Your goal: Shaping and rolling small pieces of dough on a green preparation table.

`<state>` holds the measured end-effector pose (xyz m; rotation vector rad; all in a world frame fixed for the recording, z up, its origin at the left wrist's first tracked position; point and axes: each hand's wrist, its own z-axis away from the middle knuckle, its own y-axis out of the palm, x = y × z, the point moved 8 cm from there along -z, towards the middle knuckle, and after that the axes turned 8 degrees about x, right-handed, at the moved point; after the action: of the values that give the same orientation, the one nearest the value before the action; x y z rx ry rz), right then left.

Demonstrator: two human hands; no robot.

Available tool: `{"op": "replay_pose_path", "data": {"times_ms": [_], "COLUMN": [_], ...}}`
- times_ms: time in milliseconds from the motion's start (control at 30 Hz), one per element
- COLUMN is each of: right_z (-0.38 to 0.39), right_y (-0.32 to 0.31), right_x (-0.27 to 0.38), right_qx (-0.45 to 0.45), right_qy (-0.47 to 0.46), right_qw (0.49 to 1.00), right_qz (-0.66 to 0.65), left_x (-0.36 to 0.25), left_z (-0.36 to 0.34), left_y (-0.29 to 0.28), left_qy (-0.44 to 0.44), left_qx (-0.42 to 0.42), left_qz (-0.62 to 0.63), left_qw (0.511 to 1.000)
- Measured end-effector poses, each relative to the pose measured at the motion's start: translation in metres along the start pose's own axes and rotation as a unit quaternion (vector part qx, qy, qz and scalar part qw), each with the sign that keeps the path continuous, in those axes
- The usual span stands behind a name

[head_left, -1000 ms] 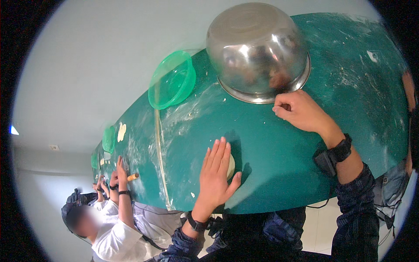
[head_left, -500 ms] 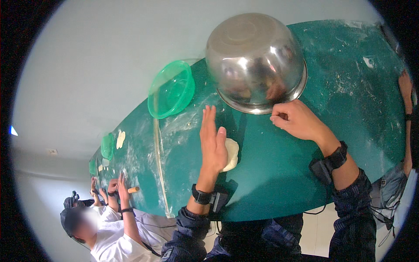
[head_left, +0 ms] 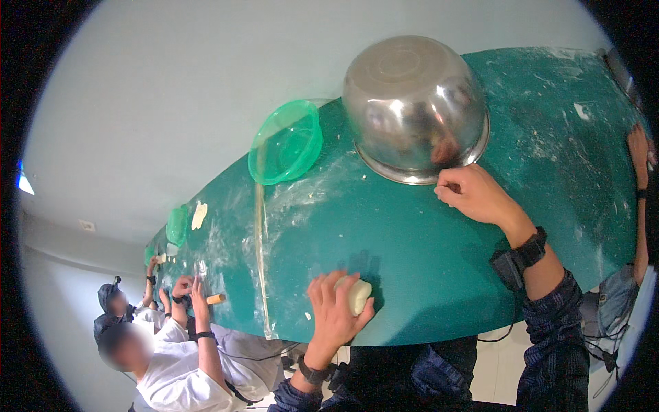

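Observation:
My left hand (head_left: 331,314) is curved over a pale lump of dough (head_left: 358,299) on the green table (head_left: 419,261) near its front edge, fingers bent around the dough's left and upper side. My right hand (head_left: 473,192) is curled, thumb against bent fingers, at the lower rim of a large upturned steel bowl (head_left: 412,89); whether anything is inside those fingers is hidden. Flour smears and small scraps mark the table around both hands.
A translucent green bowl (head_left: 285,141) sits at the back edge, above a long strip (head_left: 262,261) across the table. Farther left are dough pieces (head_left: 199,215), green containers and a wooden rod (head_left: 215,299) beside co-workers' hands (head_left: 199,302). Another person's arm (head_left: 638,154) reaches in at far right.
My left hand went from lying flat on the dough, to tilted upright, to lower with fingers bent around it. My right hand stays curled by the steel bowl; the view shifted slightly.

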<state>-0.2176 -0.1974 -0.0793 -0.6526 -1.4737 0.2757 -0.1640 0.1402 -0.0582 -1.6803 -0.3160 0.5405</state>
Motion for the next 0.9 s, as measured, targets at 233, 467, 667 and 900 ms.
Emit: {"op": "replay_pose_path", "data": {"times_ms": [233,467,667,900], "right_z": [-0.003,-0.006,-0.006,-0.003], "right_y": [0.001,0.001,0.004,0.003], "right_x": [-0.003,-0.004,-0.005,-0.007], "right_qx": [-0.006,-0.01,-0.011,-0.005], "right_qy": [-0.006,-0.001,0.006,-0.006], "right_qw": [1.0,1.0,1.0,1.0], "right_qz": [0.014,0.016,0.018,0.0], "left_x": [-0.023,-0.044,-0.03,0.005], "left_z": [-0.021,-0.088,-0.145,-0.147], "left_y": [0.015,0.022,0.036,0.022], "left_qy": [0.1,0.085,0.071,0.019], "left_qx": [0.159,0.16,0.121,-0.066], "left_qz": [0.003,-0.041,0.03,0.174], "left_qw": [0.982,0.983,0.99,0.982]}}
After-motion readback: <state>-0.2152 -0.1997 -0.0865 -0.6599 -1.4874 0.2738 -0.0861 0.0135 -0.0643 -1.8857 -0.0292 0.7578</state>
